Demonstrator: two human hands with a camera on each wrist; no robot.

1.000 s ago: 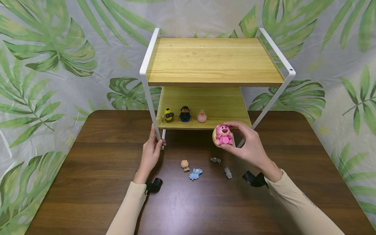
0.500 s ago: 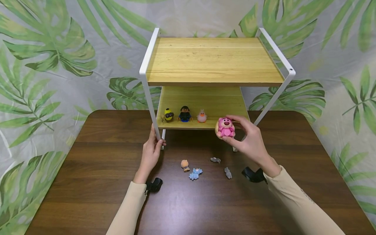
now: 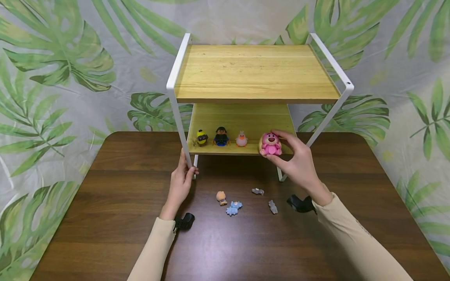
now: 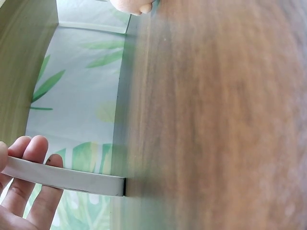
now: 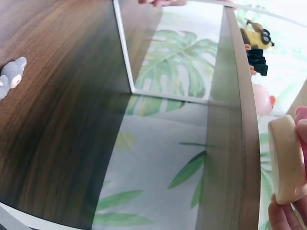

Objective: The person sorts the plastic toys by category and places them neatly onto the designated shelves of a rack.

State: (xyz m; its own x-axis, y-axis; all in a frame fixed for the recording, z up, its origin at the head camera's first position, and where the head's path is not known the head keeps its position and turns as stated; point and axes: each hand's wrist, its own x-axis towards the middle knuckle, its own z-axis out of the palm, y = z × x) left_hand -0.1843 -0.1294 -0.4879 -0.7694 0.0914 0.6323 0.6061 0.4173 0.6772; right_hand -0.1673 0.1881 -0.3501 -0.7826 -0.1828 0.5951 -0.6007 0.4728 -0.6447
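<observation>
Between the thumb and fingers of my right hand [image 3: 299, 162] is a pink bear figure [image 3: 271, 145] with a cream, rounded back piece [image 5: 283, 160]. It overlaps the front right part of the lower shelf [image 3: 253, 117] in the head view. My left hand [image 3: 181, 183] grips the white front left leg [image 4: 72, 181] of the rack, fingers curled round it. Along the lower shelf stand a yellow figure with dark goggles [image 3: 202, 138], a black-haired figure in dark clothes [image 3: 221, 136] and a pale pink duck figure [image 3: 241, 139], left of the bear.
On the brown table [image 3: 116, 218] in front of the rack lie an orange-headed figure [image 3: 221, 197], a light blue figure [image 3: 233, 208] and two grey figures, one nearer [image 3: 272, 207] and one farther [image 3: 258, 191]. The upper shelf [image 3: 253, 72] overhangs the lower one.
My right hand has raised the pink bear and carried it forward, from below the lower shelf's front edge to the shelf's level. My left hand has stayed on the leg.
</observation>
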